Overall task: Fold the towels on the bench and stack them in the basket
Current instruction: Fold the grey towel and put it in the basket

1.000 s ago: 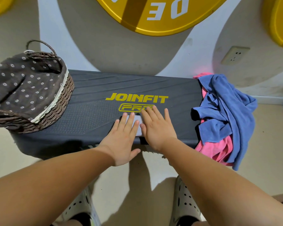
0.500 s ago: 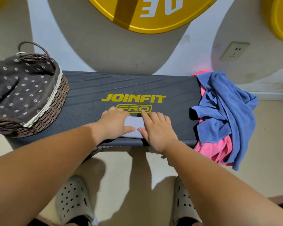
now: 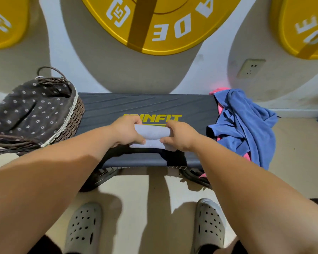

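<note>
I think we are near the start of this job. The long dark surface point(image 3: 103, 107) runs across in front of me. The basket point(image 3: 75, 116) sits on its left end, tipped a bit toward me. Inside it I see only a brown flowered cloth and no folded towel. On the right end lies a messy heap, with a blue towel point(image 3: 246, 125) on top and a pink towel point(image 3: 247, 155) under it. Both hang over the edge, and neither is folded yet. In the middle, near the front edge, is a small pale towel point(image 3: 151, 131), folded down thick and short. My left hand point(image 3: 126, 132) holds its left end and my right hand point(image 3: 182, 135) holds its right end. The fingers point(image 3: 134, 121) of both hands are curled tight around it. It may be lifted a little off the surface, but I cannot be sure. I guess the pale towel is about ready to go left into the basket, and the blue and pink ones come after. I see nothing in the way of that move. Up on the wall hang big yellow plates point(image 3: 154, 21). Two grey shoes point(image 3: 84, 226) stand on the floor below, and a socket point(image 3: 251, 68) is on the wall. They are all well apart from the towels.
</note>
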